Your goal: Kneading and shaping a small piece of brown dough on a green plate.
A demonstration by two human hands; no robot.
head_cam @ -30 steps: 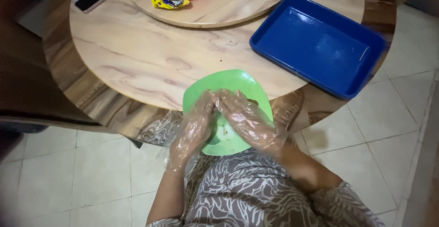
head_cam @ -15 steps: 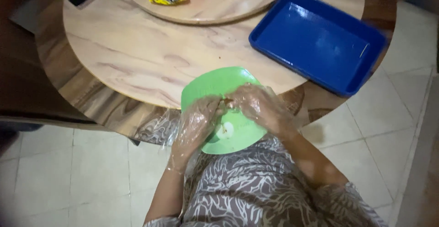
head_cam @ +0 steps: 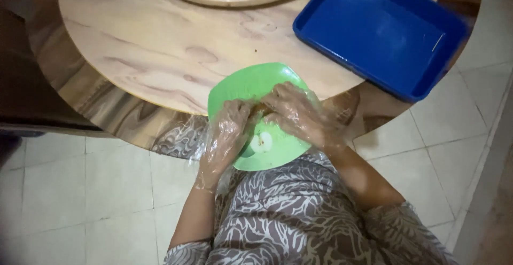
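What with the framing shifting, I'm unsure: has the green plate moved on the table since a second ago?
No. The green plate still overhangs the table's near edge, left of the blue tray; only the camera shifted.

**Green plate and small food item held over the lap**

A bright green plate (head_cam: pixel 251 86), roughly square with rounded corners, is held at the near edge of the round wooden surface (head_cam: pixel 160 51), partly over it and partly over the lap. It is tilted slightly toward the person. A pale round patch is seen on its near part. A small brownish item (head_cam: pixel 261 108) is pinched at the plate's middle between both hands; its kind cannot be told. The left hand (head_cam: pixel 227 134) and right hand (head_cam: pixel 299 115) are covered by thin clear plastic gloves, and both are laid on the plate, fingertips meeting at the item.
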